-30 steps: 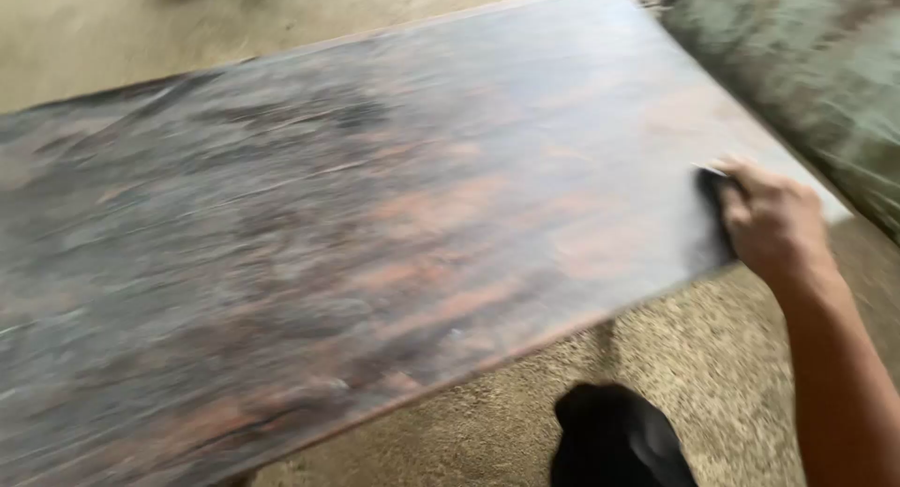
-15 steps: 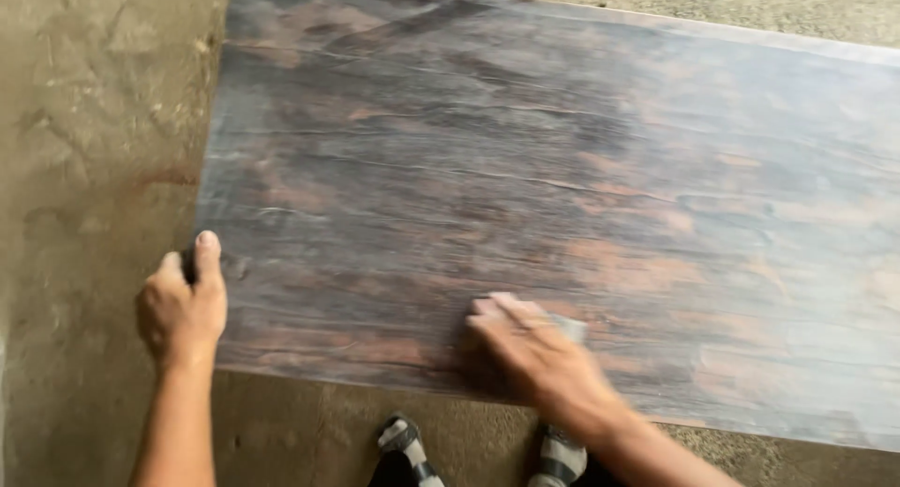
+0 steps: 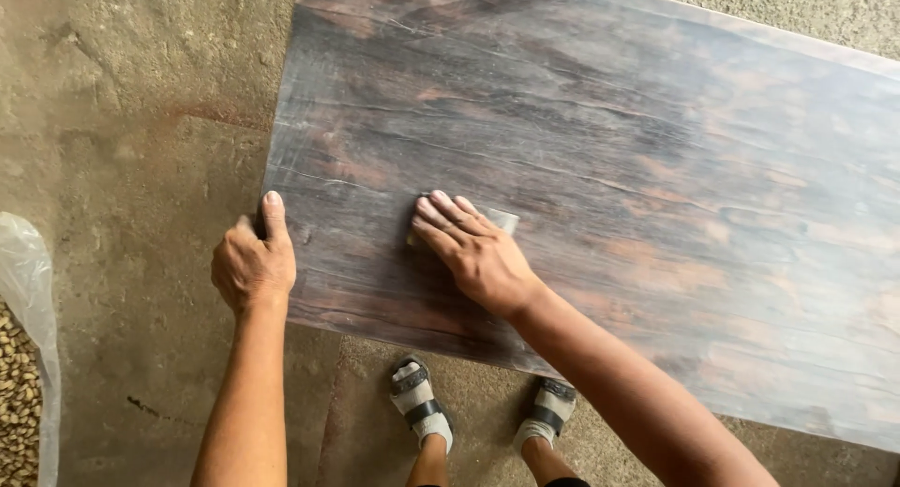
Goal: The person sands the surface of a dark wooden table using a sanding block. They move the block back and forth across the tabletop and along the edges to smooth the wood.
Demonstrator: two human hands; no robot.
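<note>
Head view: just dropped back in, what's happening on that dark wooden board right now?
A person stands over a large dark wooden board set above a concrete floor. The right hand lies flat on the board, pressing a small grey pad under its fingers. The left hand grips the board's left edge, thumb on top. Sandalled feet show below the near edge. A clear plastic bag lies at the far left.

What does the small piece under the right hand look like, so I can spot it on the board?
Start at the big dark wooden board lying over the concrete floor. Near its left end, the right hand presses flat on the surface. Peeking out beyond the fingers is a small pale grey pad, the only light, squared-off thing against the dark streaky grain.
</note>
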